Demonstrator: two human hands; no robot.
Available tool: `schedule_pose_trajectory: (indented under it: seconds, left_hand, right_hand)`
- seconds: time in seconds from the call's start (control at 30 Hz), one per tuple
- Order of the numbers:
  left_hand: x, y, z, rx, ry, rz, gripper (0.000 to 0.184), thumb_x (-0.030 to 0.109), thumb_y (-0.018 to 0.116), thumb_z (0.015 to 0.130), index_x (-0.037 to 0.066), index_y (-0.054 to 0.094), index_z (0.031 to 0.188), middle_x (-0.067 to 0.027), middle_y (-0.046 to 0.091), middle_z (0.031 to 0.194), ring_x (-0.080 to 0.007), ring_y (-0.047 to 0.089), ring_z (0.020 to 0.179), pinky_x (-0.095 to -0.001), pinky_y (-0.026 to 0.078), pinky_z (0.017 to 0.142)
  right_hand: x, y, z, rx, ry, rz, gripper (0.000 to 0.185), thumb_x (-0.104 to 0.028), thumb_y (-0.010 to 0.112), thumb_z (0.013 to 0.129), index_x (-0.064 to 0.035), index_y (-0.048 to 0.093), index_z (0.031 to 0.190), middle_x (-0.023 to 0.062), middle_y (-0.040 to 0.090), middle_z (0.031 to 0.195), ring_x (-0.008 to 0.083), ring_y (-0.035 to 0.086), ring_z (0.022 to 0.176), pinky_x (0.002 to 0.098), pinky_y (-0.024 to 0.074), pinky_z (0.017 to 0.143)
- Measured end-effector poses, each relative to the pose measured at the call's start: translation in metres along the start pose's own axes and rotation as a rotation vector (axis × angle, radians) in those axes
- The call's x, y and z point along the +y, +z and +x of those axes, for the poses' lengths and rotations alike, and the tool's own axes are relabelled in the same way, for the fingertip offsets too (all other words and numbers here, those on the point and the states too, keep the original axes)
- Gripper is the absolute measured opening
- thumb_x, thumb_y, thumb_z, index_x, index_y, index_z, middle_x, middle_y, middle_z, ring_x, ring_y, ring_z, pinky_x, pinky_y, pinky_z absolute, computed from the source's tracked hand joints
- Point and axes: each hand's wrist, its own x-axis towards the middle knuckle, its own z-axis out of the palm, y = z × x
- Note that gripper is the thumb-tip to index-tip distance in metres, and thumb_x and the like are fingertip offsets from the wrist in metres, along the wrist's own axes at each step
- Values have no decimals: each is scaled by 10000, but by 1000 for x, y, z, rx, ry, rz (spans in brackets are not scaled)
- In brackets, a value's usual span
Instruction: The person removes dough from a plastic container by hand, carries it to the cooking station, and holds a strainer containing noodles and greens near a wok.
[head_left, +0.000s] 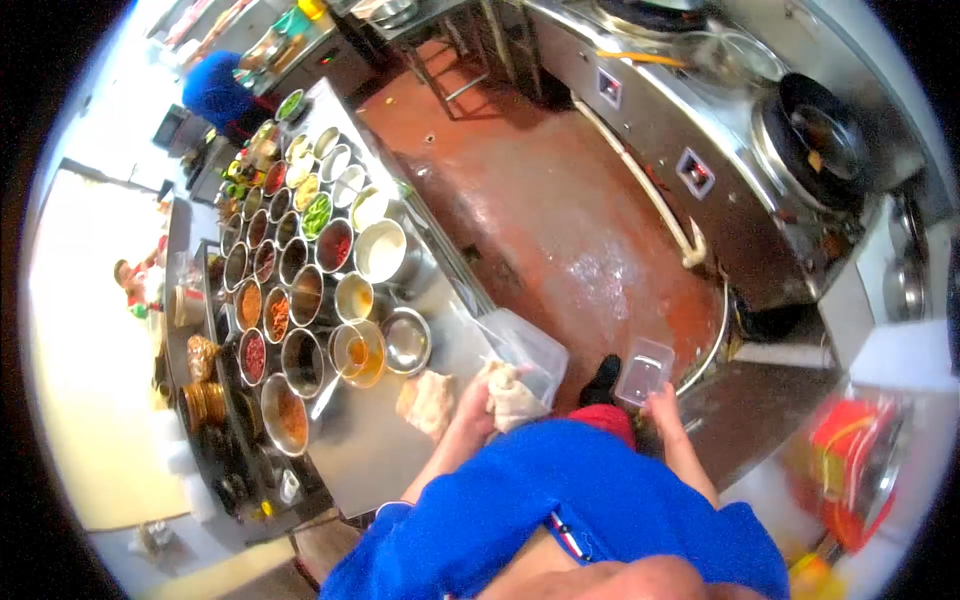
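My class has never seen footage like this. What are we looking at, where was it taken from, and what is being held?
There is no machine here, just a person's two bare hands. The single, rounded picture comes from a head-worn camera looking forward and down, so the blue top below is the wearer's own. On the metal counter stand many metal bowls, several holding food, and a crumpled pale cloth, or something like it. The left hand appears to hold a similar pale bundle. The right hand holds a clear plastic container.
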Motion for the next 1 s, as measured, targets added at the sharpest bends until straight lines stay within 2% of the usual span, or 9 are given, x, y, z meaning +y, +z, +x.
schedule_pose_trajectory:
  seconds: [0.07,0.17,0.3,0.4,0.43,0.67,0.73,0.83,1.0]
  left_hand:
    - [-2,45,24,74,83,88,213,146,580,934,-4,617,1081,-123,686,892,-234,675,765,-381,582,689]
    - [3,83,64,34,85,222,271,134,649,902,-20,633,1126,-135,692,986,-246,695,812,-414,589,733]
    - [19,76,127,-105,80,238,213,131,651,901,42,639,1094,-109,702,948,-225,694,793,-393,592,713]
    - [21,73,160,4,199,118,172,110,585,932,49,647,1081,-89,702,943,-225,693,770,-407,589,684]
    - [27,80,154,-3,172,90,176,120,552,954,49,649,1082,-107,707,972,-241,696,799,-428,589,710]
    - [41,50,203,-71,102,-284,371,303,453,1012,-17,641,1040,-115,691,870,-259,693,763,-435,587,676]
    - [57,31,246,-199,49,-394,424,337,419,1025,-28,633,999,-149,691,889,-287,679,780,-460,571,707]
    - [117,76,266,-137,79,-262,409,334,406,1029,-5,631,980,-155,693,899,-283,679,772,-465,569,707]
    - [237,116,314,-224,100,-181,347,296,415,1030,28,635,1031,-157,698,950,-287,694,831,-477,576,776]
  right_hand:
    - [-25,-24,20,-32,-2,33,485,-71,554,906,-51,420,1372,129,618,966,203,627,712,325,509,533]
    - [-37,-63,46,-14,26,75,462,-84,575,899,-40,450,1342,134,626,994,216,635,730,332,529,581]
    - [-67,-102,61,102,32,54,395,-76,582,886,-37,504,1271,109,629,969,195,624,733,324,533,595]
    - [-99,-114,80,74,-87,-78,297,-53,568,858,-46,563,1155,78,617,837,172,597,650,320,480,509]
    - [-108,-118,89,25,-77,-140,282,-77,587,848,-52,587,1128,93,624,907,162,605,753,338,491,573]
    - [-198,-77,149,-68,-771,-642,345,-90,613,840,-21,582,1177,77,666,995,176,614,818,317,516,718]
    - [-213,-72,168,-85,-542,-468,310,-78,603,840,-12,580,1142,89,669,954,176,616,799,321,517,701]
    - [-202,-52,233,-15,-738,-557,309,-74,593,848,7,554,1144,131,661,926,198,620,769,353,522,679]
    - [-276,9,293,-39,-452,-433,307,-77,588,866,24,546,1153,160,667,981,213,635,833,365,524,750]
